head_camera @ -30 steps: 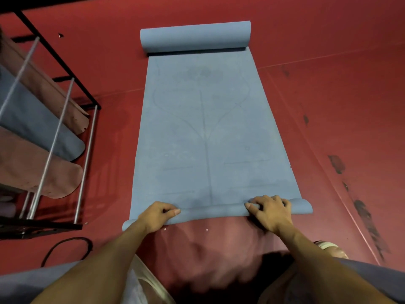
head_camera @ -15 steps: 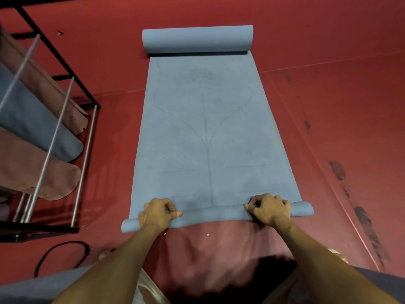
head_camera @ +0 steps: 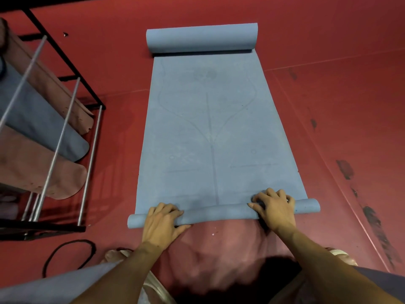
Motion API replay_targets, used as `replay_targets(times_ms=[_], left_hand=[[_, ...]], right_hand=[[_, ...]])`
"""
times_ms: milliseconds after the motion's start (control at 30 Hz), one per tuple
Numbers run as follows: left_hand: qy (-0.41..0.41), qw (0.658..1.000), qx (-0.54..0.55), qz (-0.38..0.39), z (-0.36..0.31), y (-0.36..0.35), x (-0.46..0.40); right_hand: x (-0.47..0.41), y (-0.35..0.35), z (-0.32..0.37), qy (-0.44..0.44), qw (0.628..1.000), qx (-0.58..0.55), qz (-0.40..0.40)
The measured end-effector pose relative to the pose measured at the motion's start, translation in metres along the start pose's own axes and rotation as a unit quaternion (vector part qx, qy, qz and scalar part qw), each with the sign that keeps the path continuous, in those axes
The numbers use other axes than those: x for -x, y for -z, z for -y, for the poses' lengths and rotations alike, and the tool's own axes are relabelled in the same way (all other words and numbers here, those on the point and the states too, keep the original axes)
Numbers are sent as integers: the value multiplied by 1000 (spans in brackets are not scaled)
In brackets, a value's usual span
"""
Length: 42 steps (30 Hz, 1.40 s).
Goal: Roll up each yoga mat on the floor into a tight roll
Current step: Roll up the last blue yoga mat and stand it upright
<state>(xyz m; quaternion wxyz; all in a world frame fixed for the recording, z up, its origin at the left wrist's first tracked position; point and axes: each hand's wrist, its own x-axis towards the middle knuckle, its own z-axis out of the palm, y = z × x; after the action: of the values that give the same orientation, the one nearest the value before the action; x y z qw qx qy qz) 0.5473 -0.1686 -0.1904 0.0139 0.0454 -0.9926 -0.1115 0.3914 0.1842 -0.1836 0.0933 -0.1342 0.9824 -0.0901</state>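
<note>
A blue yoga mat (head_camera: 210, 132) lies flat on the red floor, running away from me. Its far end is curled into a thick roll (head_camera: 201, 38). Its near end forms a thin roll (head_camera: 219, 212) across the mat's width. My left hand (head_camera: 163, 222) lies over the left part of this thin roll, fingers curled over its top. My right hand (head_camera: 274, 208) grips the right part, fingers bent over the roll. The roll's ends stick out beyond both hands.
A black metal rack (head_camera: 65, 132) with silver bars stands at the left, holding pink and blue mats (head_camera: 43, 128). A black strap loop (head_camera: 68, 253) lies on the floor near my left arm. Dark scuff marks (head_camera: 370, 216) run along the red floor at the right.
The near edge has been turned further over into a rounder, thicker roll, and both hands have shifted slightly forward with it.
</note>
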Motion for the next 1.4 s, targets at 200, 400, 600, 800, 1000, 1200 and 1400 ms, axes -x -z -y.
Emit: replay_targets(times_ms=[200, 400, 600, 800, 1000, 1200, 1400], left_hand=[[47, 999, 12, -3, -4, 1, -4], [83, 996, 13, 40, -3, 12, -15], [123, 985, 76, 95, 1, 22, -37], [152, 979, 92, 103, 1, 29, -48], [210, 950, 126, 194, -3, 31, -53], [212, 964, 106, 125, -11, 28, -57], [127, 990, 24, 50, -29, 31, -52]], right_hand=[[15, 8, -1, 60, 993, -41, -94], [18, 13, -5, 76, 995, 7, -62], [1, 18, -5, 57, 998, -1, -8], [-10, 26, -2, 64, 998, 6, 25], [-23, 43, -1, 49, 990, 58, 119], [-23, 46, 9, 21, 987, 103, 124], [-23, 48, 14, 8, 993, 41, 113]])
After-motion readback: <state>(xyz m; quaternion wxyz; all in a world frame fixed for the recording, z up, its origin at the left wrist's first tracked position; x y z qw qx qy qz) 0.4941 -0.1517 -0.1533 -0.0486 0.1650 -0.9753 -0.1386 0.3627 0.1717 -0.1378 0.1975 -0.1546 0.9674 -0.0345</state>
